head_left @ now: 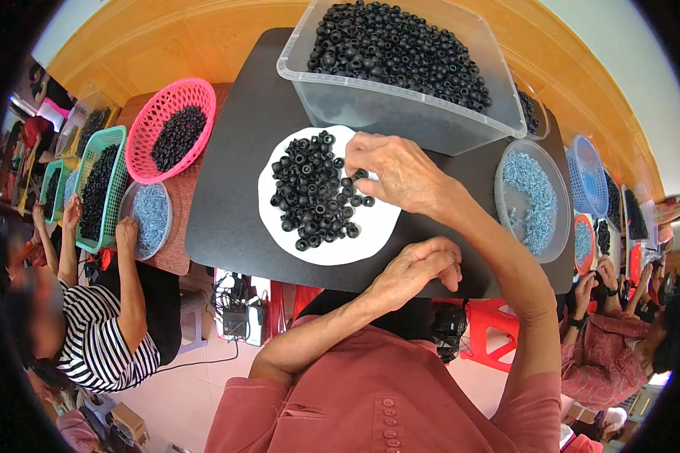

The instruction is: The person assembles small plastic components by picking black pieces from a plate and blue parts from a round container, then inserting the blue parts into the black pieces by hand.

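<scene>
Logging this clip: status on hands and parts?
Right hand fingers on black rings, white disc. Left hand closed, at mat edge. Nothing blocking.

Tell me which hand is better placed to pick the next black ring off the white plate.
Right. The right hand already touches the black rings on the white plate; the left hand rests curled at the mat's near edge, off the plate.
</scene>
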`<state>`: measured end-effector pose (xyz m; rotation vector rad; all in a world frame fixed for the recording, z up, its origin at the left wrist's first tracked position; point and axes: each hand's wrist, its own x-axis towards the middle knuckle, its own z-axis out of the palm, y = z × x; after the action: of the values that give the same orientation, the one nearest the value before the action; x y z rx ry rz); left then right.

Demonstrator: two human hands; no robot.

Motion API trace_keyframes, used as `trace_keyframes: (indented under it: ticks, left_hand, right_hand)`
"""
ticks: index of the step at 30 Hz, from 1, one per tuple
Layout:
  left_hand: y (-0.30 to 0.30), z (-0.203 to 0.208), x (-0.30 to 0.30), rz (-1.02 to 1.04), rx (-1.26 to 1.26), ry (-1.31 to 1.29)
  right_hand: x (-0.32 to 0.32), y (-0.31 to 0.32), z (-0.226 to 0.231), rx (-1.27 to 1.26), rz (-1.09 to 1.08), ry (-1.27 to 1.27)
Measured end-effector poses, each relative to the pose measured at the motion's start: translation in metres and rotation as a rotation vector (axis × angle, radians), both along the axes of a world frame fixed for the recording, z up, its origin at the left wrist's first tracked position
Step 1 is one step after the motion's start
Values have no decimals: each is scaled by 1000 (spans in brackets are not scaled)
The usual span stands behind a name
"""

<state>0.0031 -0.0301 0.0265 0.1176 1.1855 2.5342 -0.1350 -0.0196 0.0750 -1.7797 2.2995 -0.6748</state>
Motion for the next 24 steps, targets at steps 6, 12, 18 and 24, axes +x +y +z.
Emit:
trace_keyframes:
  ticks: [6, 12, 18, 24]
  left_hand:
    - [5, -4, -1, 28, 20, -30]
    - [4, -11, -1, -2, 65, -40]
    - [6, -14, 1, 19, 136, -5]
    - [8, -16, 3, 152, 127, 41]
  right_hand:
    - [9, -2, -2, 3, -41, 46]
    - [11, 2, -6, -115, -27, 81]
    - [10, 2, -12, -174, -9, 79]
    - [15, 41, 4, -207, -86, 204]
